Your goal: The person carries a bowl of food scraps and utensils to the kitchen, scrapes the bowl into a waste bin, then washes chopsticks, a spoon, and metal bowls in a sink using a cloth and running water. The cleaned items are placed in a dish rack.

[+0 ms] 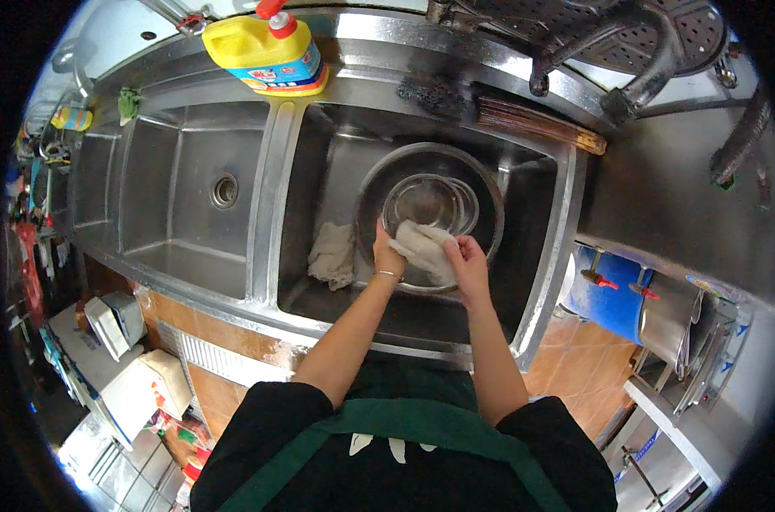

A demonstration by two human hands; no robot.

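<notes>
In the right-hand basin of a stainless steel sink [267, 192] sits a large round metal bowl [497, 217]. Round, clear-looking dishes [419, 200] are inside or over it, overlapping one another. My left hand [388, 255] is at the left rim of the nearer dish, its fingers partly hidden behind that rim and the cloth. With my right hand [469, 262] I pinch a whitish cloth [425, 246], which lies over the dish's near edge. A second crumpled cloth [333, 255] rests on the basin floor left of the bowl.
A yellow detergent jug [266, 54] with a red pump stands on the back ledge. Along that ledge lie a dark scouring pad [431, 96] and a bamboo brush [541, 121]. Metal faucets [643, 83] reach in from the upper right. The left basin has a drain [225, 191].
</notes>
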